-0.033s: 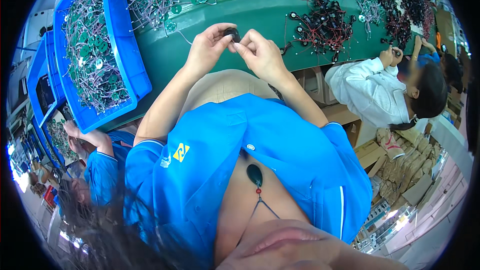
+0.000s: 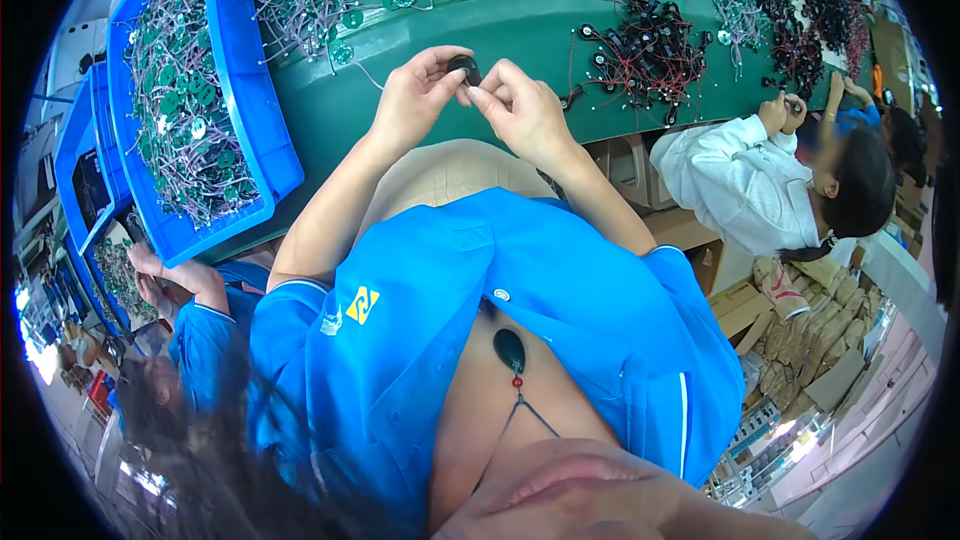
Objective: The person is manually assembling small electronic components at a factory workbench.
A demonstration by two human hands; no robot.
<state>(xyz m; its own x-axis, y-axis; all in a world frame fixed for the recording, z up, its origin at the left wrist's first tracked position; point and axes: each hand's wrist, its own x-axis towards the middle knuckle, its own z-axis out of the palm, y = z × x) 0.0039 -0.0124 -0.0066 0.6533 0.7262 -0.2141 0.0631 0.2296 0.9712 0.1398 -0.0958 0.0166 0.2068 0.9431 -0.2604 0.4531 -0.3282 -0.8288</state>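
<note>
Left hand (image 2: 415, 98) grips a small black part (image 2: 464, 66), right hand (image 2: 524, 112) pinches its edge; handling appears unfinished, a red-wired heap (image 2: 648, 52) lying unheld.

The black part (image 2: 464, 65), half hidden, looks like glossy plastic; the blue bin (image 2: 240, 70) is smooth plastic, the worktop (image 2: 490, 15) smooth, faintly glossy.

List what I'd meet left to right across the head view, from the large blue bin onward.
Large blue bin, loose wired green circuit boards, left hand, small black part, right hand, pile of black parts with red wires, co-worker's hands.
</note>
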